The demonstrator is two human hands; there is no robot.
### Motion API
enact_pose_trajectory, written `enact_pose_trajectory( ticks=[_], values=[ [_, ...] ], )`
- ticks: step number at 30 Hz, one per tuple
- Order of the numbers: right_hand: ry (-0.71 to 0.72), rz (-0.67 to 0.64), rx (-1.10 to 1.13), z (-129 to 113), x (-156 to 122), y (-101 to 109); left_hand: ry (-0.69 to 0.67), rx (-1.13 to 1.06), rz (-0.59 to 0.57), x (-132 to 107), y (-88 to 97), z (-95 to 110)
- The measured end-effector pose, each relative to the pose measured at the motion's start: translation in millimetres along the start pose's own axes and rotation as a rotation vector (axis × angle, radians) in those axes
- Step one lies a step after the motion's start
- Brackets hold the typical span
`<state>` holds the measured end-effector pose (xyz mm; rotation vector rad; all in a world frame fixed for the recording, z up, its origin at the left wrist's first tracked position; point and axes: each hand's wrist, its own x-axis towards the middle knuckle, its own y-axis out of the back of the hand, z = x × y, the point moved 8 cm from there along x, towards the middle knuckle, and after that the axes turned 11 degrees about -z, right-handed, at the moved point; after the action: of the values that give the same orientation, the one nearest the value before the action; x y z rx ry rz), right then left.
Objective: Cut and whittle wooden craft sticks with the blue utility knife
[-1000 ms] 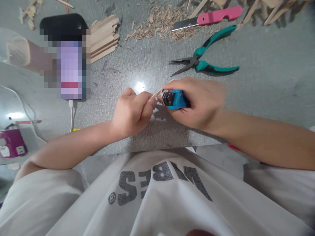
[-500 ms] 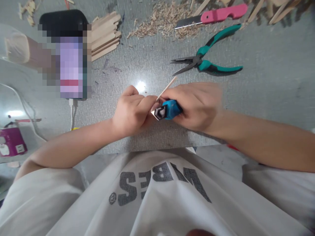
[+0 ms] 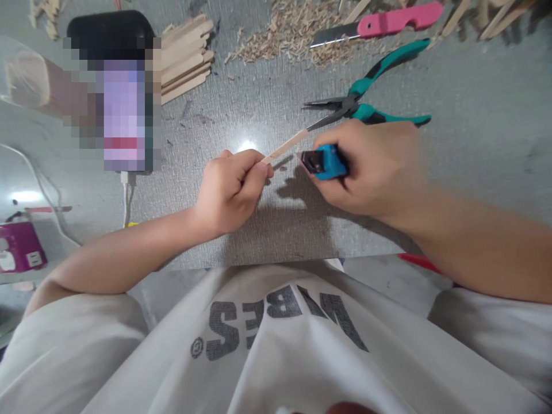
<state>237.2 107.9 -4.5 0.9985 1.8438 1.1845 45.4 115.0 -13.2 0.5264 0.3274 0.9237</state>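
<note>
My left hand [image 3: 233,187] is closed round one end of a thin wooden craft stick [image 3: 287,146], which points up and to the right over the table. In my right hand [image 3: 366,167] is a blue utility knife [image 3: 331,162] with a dark tip end, its point facing left. The knife and the stick are apart, with a small gap between them. Long-nose pliers with green handles [image 3: 388,72] lie spread open just beyond my right hand, partly hidden by it.
A pink-handled folding saw [image 3: 399,20] lies beside a heap of wood shavings [image 3: 293,34]. Several craft sticks [image 3: 185,54] are stacked at the back left, near a black case [image 3: 110,34] and a blurred-out device. A purple box [image 3: 21,247] and white cable sit far left.
My right hand has moved up and right with the utility knife, away from my left hand. The stick has turned to show its flat face.
</note>
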Motion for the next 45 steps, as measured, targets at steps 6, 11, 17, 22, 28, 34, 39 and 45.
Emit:
enact_pose_trajectory(
  ticks=[6, 11, 17, 22, 28, 34, 39, 45],
  values=[
    [0.018, -0.096, -0.105, 5.5, -0.5, -1.7, 0.006, 0.084, 0.008, 0.1, 1.5, -2.4],
    [-0.019, -0.174, -0.156, -7.8, 0.6, -4.6, -0.007, 0.055, 0.006, -0.3, 0.1, -1.4],
    [-0.047, -0.138, -0.093, -4.8, -0.8, -4.3, 0.010, 0.038, -0.015, -0.3, -1.4, -3.0],
    [-0.027, -0.131, -0.069, -5.5, -3.3, -4.7, 0.028, 0.066, -0.023, 0.6, -1.7, -3.3],
    [-0.042, -0.096, -0.125, -9.4, -5.4, -1.8, 0.039, 0.129, -0.011, 1.2, -0.1, -7.8],
    [-0.246, -0.109, -0.218, 7.1, -3.0, 5.4, 0.095, 0.046, -0.046, 2.3, -2.0, -6.4],
    [-0.145, -0.132, -0.221, -2.7, -2.4, 2.9, 0.098, 0.001, -0.027, 2.9, -0.4, -5.4],
    [-0.044, -0.135, -0.194, -8.6, -4.0, -6.1, 0.077, 0.015, -0.031, 3.1, -0.9, -4.5]
  ],
)
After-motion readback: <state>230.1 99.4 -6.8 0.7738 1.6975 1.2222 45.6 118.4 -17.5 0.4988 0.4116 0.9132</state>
